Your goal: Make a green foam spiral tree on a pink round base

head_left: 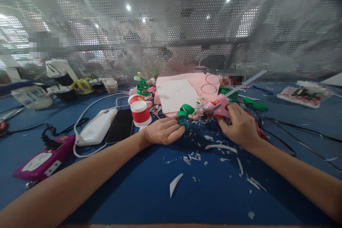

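Observation:
Pinched in my left hand [166,130] is a curled green paper strip [186,109], its loops rising above my fingertips. My right hand [239,124] is wrapped round a pink hot glue gun [222,106] with a small red light. A long translucent glue stick [248,82] juts from its back end. The gun's nozzle points left toward the green strip and is partly lost among tangled scraps and glue strands [204,109]. Behind my hands lie a white paper sheet [177,96] and pink sheets [199,80].
Left of my hands stand red-and-white paper cups [140,114], a dark phone [120,126], a white power bank [98,126] and a purple power strip [44,158]. Paper scraps [175,184] litter the blue table. Black cables [283,139] run at right. A perforated screen [171,25] rises behind.

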A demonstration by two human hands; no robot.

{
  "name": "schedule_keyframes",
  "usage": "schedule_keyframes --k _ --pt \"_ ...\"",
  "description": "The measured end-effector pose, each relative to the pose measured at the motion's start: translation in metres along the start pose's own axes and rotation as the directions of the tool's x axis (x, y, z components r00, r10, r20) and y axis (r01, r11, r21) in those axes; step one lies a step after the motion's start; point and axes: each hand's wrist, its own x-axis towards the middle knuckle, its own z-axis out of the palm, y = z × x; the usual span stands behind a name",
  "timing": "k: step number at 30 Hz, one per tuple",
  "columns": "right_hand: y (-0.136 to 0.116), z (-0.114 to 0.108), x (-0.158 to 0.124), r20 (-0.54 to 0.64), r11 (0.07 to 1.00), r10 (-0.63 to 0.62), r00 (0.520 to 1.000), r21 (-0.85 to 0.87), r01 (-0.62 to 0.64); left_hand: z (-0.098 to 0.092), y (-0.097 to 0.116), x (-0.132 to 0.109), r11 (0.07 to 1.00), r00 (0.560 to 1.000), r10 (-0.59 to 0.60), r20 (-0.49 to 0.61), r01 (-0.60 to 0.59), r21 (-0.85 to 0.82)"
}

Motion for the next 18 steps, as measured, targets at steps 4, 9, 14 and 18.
schedule_keyframes --k 4,9,14,18 --pt "0.009 -0.004 0.006 0.014 0.998 0.055 0.998 -0.016 -0.055 0.0 0.0 -0.002 1.0 0.997 -0.005 0.082 0.006 -0.015" --pt "0.047 -0.008 0.015 0.019 0.96 0.235 0.972 -0.158 -0.229 0.002 0.0 -0.006 0.996 0.989 -0.084 0.122 0.088 -0.027" --pt "0.109 0.01 0.003 0.024 0.846 0.436 0.899 -0.352 -0.401 0.002 0.0 -0.008 0.985 0.984 -0.152 0.091 0.158 -0.071" --pt "0.137 0.025 -0.01 0.059 0.68 0.701 0.711 -0.353 -0.642 0.001 0.0 -0.007 0.988 0.99 -0.129 0.055 0.132 -0.076"
